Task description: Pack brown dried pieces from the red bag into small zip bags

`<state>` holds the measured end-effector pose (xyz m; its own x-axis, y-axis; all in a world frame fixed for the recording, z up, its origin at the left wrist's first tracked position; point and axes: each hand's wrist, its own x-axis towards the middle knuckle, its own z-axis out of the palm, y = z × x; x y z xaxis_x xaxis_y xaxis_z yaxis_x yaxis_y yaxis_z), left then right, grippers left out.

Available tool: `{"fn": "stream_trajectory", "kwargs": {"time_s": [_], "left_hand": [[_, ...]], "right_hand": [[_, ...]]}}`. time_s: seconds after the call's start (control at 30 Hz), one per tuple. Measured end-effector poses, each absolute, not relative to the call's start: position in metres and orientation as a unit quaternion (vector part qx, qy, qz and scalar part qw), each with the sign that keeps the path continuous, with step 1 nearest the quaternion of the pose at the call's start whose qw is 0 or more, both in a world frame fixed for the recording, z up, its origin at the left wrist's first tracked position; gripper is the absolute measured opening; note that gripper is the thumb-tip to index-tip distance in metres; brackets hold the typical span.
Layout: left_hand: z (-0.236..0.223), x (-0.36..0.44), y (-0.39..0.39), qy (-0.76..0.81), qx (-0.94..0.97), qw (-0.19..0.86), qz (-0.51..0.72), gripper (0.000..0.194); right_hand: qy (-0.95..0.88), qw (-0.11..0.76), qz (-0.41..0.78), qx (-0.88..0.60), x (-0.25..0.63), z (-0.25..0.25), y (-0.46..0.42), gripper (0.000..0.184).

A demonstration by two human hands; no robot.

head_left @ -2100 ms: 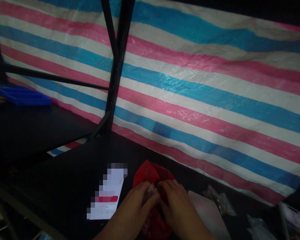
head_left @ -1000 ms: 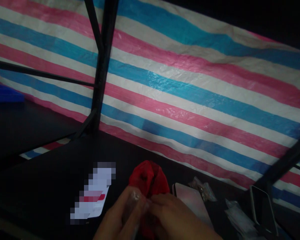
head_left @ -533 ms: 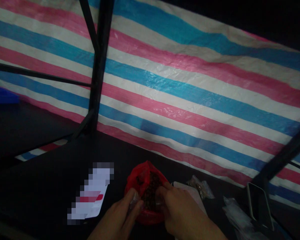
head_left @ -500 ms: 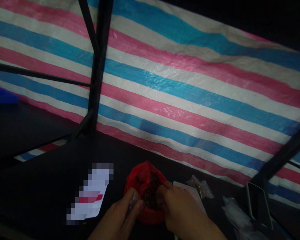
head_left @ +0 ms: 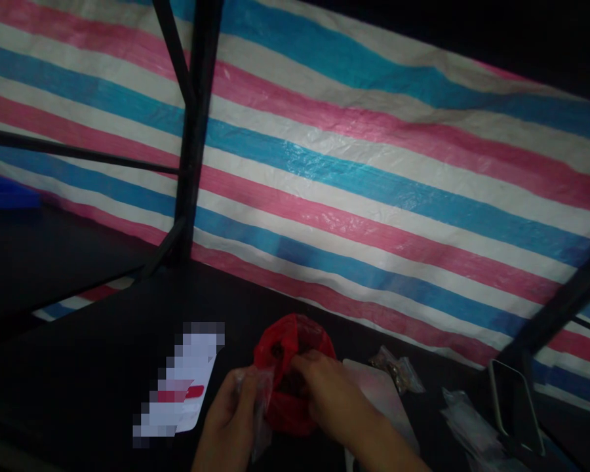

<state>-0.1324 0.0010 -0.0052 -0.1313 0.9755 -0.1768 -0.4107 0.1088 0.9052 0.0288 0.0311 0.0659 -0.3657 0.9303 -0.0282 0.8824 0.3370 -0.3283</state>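
On a black table (head_left: pixel 93 367), a red bag (head_left: pixel 286 415) sits open; the right hand (head_left: pixel 328 385) reaches inside, its grip hidden, while the left hand (head_left: pixel 227 414) pinches a clear bag (head_left: pixel 261 419) just beside it.

Open red bag (head_left: pixel 289 410) beside clear packet (head_left: pixel 261 410)

Dim light. Got pink-white-blue striped sheeting (head_left: pixel 354 154) behind back edge of black worktop (head_left: pixel 113 334), black post (head_left: pixel 194 131) at back-left corner, second dark surface (head_left: pixel 54 246) past left edge.

left hand (head_left: pixel 230 414) pinched, right hand (head_left: pixel 325 388) angled inward, palm down
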Motion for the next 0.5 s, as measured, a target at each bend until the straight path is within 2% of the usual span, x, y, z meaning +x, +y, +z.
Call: {"fn": "stream_trajectory", "kwargs": {"time_s": [0.23,0.5], "left_hand": [[-0.011,-0.133,0.006,0.467,0.297,0.574,0.603,0.060],[-0.006,-0.139,0.010,0.493,0.478,0.457,0.565,0.066]], "right_hand": [[-0.760,0.231,0.336,-0.506,0.033,0.040,0.038,0.056],[-0.676,0.336,0.441,-0.486,0.048,0.037,0.037,0.040]]}}
